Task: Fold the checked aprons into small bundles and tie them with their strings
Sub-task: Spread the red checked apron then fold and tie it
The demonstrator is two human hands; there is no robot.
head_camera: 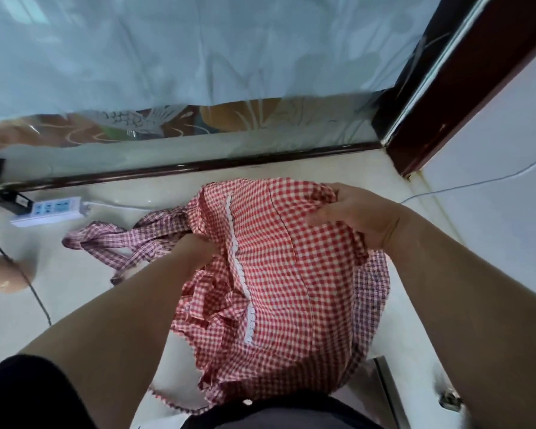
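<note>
- Here, the red-and-white checked cloth apron (273,258) hangs in front of the person's lap, above the pale tiled floor (75,289). It seems to be lifted so that it can drape flat and be lined up for a fold.
- The right hand (353,213) grips its far gathered corner, fingers curled over the bunched edge and thumb pressed beneath. That pinch looks meant to keep the top edge taut.
- The left hand (198,246) reaches into the folds on the other side. Its fingers are buried in cloth, so I cannot tell whether it grips anything.
- The fabric is thin, soft and limp, rumpling into ruffles at the left, and a strip of white lace trim (239,261) runs down it.
- A purple checked apron (127,243) lies crumpled on the floor beyond the left hand with its strings loose, likely awaiting its turn.
- Farther off are a white plastic power strip (50,210) on the floor and a pale blue curtain (198,51).
</note>
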